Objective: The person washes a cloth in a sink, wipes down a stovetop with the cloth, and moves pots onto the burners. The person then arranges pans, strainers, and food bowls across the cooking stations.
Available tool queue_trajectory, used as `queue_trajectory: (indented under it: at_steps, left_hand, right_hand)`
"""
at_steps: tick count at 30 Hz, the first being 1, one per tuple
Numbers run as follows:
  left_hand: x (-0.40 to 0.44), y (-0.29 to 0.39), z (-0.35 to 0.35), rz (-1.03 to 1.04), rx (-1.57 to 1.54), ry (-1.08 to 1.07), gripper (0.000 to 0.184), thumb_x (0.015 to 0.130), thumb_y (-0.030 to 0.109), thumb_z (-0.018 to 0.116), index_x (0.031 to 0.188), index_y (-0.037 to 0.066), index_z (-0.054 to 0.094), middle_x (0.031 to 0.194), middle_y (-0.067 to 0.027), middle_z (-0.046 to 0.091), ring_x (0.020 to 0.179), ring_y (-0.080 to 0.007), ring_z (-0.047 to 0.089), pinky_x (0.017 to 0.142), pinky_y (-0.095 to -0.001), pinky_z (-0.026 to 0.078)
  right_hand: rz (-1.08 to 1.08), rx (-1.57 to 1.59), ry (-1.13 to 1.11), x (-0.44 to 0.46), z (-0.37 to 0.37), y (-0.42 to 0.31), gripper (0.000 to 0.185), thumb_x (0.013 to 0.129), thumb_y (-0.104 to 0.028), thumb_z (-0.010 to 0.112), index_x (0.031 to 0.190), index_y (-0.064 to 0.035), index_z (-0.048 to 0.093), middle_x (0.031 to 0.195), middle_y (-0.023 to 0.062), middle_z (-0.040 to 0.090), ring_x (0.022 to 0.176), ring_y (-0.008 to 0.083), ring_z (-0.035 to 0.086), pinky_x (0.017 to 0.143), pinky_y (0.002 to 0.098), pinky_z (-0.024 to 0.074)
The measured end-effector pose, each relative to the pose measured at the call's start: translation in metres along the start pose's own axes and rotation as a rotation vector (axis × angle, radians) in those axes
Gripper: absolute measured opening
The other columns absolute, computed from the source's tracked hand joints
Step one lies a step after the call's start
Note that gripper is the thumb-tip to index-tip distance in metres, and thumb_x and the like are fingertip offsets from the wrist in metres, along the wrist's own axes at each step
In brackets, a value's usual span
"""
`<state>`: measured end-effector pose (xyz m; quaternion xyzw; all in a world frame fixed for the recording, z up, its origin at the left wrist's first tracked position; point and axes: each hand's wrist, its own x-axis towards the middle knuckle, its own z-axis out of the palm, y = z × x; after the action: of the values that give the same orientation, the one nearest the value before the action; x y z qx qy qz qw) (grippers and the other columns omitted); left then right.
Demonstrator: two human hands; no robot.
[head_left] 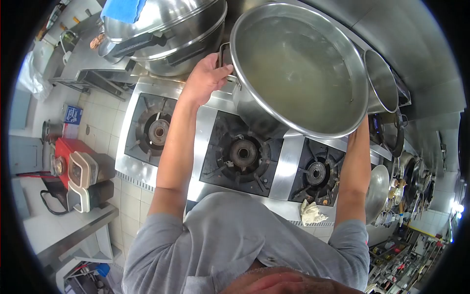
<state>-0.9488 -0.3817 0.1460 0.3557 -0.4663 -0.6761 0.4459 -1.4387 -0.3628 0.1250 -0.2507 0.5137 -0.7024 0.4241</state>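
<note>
Your left hand (208, 78) is closed around the wire side handle (221, 51) of a big metal pot (254, 110), thumb laid over the top toward the rim. Your right forearm (356, 169) reaches up to the far side of the same pot and passes behind its wall; that hand is hidden, so I cannot tell how its fingers stand. Between your arms, the pot sits over the back part of the stove (196, 166), and cloudy, pale liquid (293, 73) fills much of it. Whether its base is resting on anything cannot be seen.

Nearer your body, three burners are in sight: one by your left forearm (159, 131), one in the middle (243, 153), and one toward your right forearm (317, 171). At the stove's front edge, just inside your right arm, you have a crumpled whitish cloth (312, 213).

Just beyond the pot on your right stands a narrower metal pot (382, 81). On your left, past your hand, is a large domed metal vessel (166, 29) with a blue cloth (122, 10) draped over it. Well off to your left, two dark containers with pale rims (104, 166) sit beside a red box (68, 147).
</note>
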Motion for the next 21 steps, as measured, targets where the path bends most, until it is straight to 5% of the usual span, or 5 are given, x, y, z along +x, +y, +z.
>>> queue_trajectory:
  at_steps: [5,10,13,16,21]
  left_hand:
    - [-0.004,-0.023,-0.010,0.228,0.224,-0.086,0.045,0.077,0.004,0.075,0.117,0.001,0.055,0.097,0.0009,0.047,0.081,-0.0068,0.048,0.072,-0.0210,0.042]
    - [-0.015,-0.002,-0.002,0.203,0.493,0.021,0.047,0.077,0.013,0.081,0.113,-0.004,0.057,0.083,0.0020,0.051,0.071,-0.0067,0.046,0.066,-0.0215,0.042]
    - [-0.013,-0.006,-0.012,0.155,0.689,0.087,0.072,0.076,0.006,0.083,0.139,-0.003,0.050,0.088,0.0046,0.057,0.069,-0.0037,0.044,0.061,-0.0180,0.039]
    - [-0.012,-0.013,-0.012,0.250,0.699,0.131,0.068,0.075,0.010,0.085,0.135,-0.002,0.056,0.081,0.0056,0.053,0.067,-0.0036,0.044,0.058,-0.0191,0.038]
    - [-0.008,-0.009,-0.014,0.276,0.811,0.187,0.072,0.070,0.026,0.089,0.122,-0.014,0.058,0.070,-0.0075,0.065,0.066,-0.0115,0.057,0.066,-0.0263,0.049]
  right_hand:
    - [-0.002,-0.013,-0.010,0.005,-0.001,-0.003,0.032,0.096,-0.022,0.051,0.105,0.0040,0.067,0.101,0.0131,0.070,0.084,0.0278,0.069,0.071,0.0379,0.0555]
    - [-0.004,-0.010,-0.016,0.008,0.000,-0.003,0.032,0.096,-0.022,0.051,0.105,0.0040,0.067,0.101,0.0132,0.070,0.084,0.0279,0.069,0.072,0.0381,0.0557]
    - [-0.001,-0.008,-0.014,0.008,0.000,-0.002,0.032,0.096,-0.022,0.051,0.106,0.0041,0.067,0.101,0.0133,0.070,0.084,0.0279,0.069,0.072,0.0382,0.0558]
    - [-0.002,-0.009,-0.015,0.007,0.000,-0.002,0.032,0.096,-0.022,0.051,0.106,0.0041,0.067,0.101,0.0134,0.070,0.084,0.0280,0.069,0.072,0.0383,0.0559]
    - [-0.002,-0.025,-0.021,0.005,0.002,0.000,0.032,0.096,-0.022,0.051,0.106,0.0042,0.067,0.102,0.0136,0.070,0.085,0.0280,0.069,0.073,0.0385,0.0560]
